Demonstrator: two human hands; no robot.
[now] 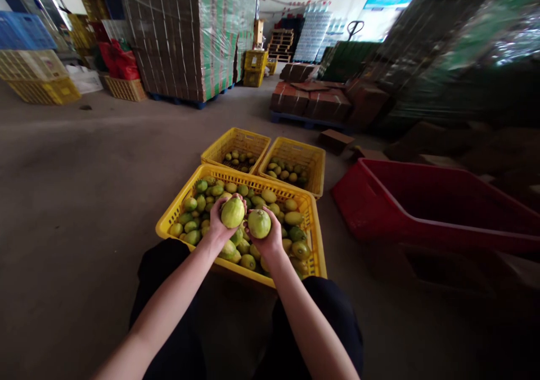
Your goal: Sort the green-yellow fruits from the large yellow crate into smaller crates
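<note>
Just above a wide yellow crate [172,220] of green and yellow lemons, both my hands hold fruit side by side. My left hand [218,222] is wrapped round a yellow-green lemon [232,213], its fingers curling behind the fruit. In my right hand [272,241] sits a rounder, greener lemon [259,224], its end facing up at me. The two lemons are close but apart. Many more lemons [294,218] lie loose in the crate, partly hidden below my hands and wrists.
Two smaller yellow crates, a left one [211,153] and a right one [317,169], hold some lemons just beyond. A red tub [358,211] stands at the right. Wrapped pallet stacks [169,36] and flat cardboard bundles [327,107] stand farther back.
</note>
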